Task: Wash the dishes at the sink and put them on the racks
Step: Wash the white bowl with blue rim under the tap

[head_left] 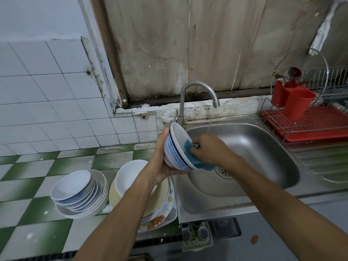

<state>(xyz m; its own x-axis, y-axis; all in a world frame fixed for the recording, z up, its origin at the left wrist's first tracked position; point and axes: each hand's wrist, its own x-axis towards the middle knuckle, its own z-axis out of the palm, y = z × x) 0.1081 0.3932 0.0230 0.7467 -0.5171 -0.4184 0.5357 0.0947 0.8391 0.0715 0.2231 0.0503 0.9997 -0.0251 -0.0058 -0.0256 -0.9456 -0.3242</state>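
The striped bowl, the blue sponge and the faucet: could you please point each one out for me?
striped bowl point(174, 153), head view, on its outer striped wall.
blue sponge point(188, 145), head view, on the part inside the bowl.
faucet point(195, 85), head view, on the curved neck.

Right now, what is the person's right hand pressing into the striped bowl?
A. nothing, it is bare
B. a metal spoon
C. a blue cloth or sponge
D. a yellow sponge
C: the right hand grips a blue scrubbing cloth or sponge against the inside of the blue-striped bowl, which the left hand holds tilted over the edge of the sink.
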